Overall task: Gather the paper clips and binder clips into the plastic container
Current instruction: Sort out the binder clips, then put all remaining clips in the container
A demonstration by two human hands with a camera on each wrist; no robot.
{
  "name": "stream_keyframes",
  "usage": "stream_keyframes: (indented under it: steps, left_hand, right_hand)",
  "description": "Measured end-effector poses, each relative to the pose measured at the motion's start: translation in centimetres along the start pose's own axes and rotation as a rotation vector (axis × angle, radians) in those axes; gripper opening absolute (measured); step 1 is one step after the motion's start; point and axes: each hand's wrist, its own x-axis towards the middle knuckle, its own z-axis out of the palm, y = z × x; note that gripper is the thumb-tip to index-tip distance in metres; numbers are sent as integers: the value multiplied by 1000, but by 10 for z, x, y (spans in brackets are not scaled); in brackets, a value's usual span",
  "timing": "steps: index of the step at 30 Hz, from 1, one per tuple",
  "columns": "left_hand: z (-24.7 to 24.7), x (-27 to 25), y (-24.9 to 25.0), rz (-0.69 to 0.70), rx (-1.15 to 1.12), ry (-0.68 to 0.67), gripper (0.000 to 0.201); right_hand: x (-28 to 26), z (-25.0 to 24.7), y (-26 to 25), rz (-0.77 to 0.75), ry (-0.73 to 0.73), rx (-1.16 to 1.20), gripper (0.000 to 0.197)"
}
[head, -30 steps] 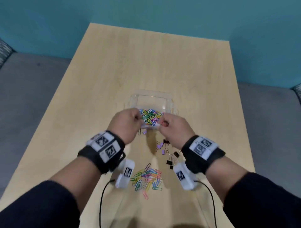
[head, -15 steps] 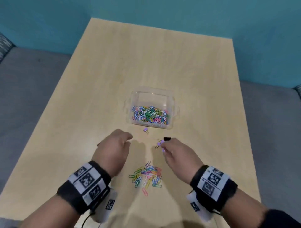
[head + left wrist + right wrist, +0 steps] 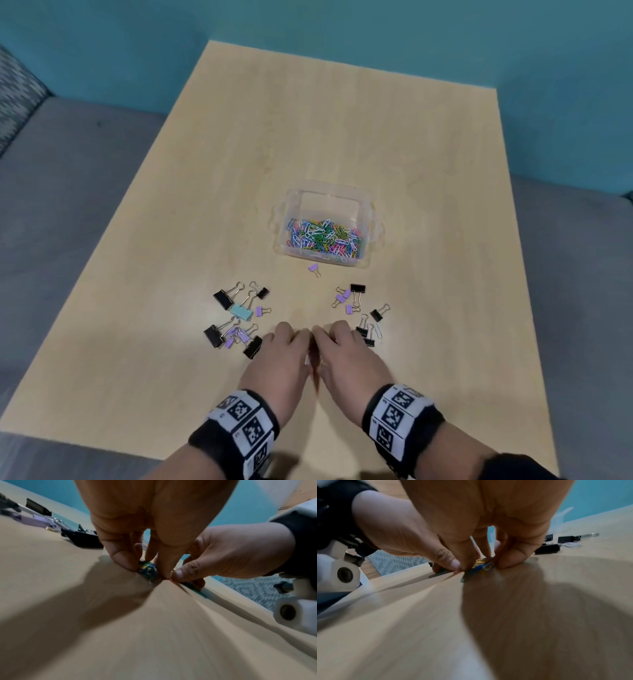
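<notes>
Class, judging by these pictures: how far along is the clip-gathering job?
Done: many paper clips lie in the container. In hand: the left hand and right hand pinch a small pile of paper clips together on the table. Left: every binder clip, in a left cluster and a right cluster, plus one purple clip beside the container.

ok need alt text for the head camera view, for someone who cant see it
Two bare hands, left hand and right hand, meet fingertip to fingertip low on a light wooden table. Black, purple and mint binder clips lie scattered either side. Beyond them stands a clear plastic container holding colourful paper clips.
</notes>
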Motion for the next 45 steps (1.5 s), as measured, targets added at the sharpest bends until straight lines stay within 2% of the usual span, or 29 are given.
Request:
stream_keyframes:
  steps: [2,4,11,15,17,19,21,25,27,29,33,35,37,40,43,45]
  left_hand:
    - [-1,6,-2,39,14,16,28]
    - [-1,9,-4,78,41,8,17]
    - [-3,12,-7,142,141,-33,30]
    - [-5,8,-7,156,171,-80,32]
    - [-5,7,-8,153,185,-85,33]
    - [-9,5,-6,145,149,-77,28]
    - [-17,5,-3,117,110,-69,13]
    - [-48,12,2,64,-37,-126,13]
    - [-71,27,4,68,-40,-112,10]
    - [-96,51,4,84,-51,-20,11]
    - [-140,107,6,58,-78,185,15]
    - [-150,130,13,37,-74,207,12]
    - [-152,143,18,27,-70,180,8]
    - [-153,139,14,8,-121,158,12]
    - [-145,107,0,20,-192,243,10]
    - [-126,73,-6,37,-175,201,13]
  right_hand:
    - [7,0,0,-9,15,-24,36]
    - [11,1,3,-15,17,-47,28]
    - [9,0,8,-67,13,-53,23]
    - [6,-2,10,-64,0,-36,29]
    - [4,-1,13,-51,16,-12,24]
    - [2,-2,14,-27,31,37,14]
    - [0,-9,14,12,-3,115,4]
    - [2,-36,16,26,-124,250,12]
    - [11,-55,20,55,-156,370,15]
    - [28,-79,23,100,-101,500,19]
    - [75,-130,33,145,155,607,11]
    - [95,-144,35,171,258,577,9]
    - [109,-150,35,184,283,577,8]
    - [108,-149,38,206,293,644,8]
    - [79,-132,46,174,355,590,10]
    - [49,-104,46,129,265,445,14]
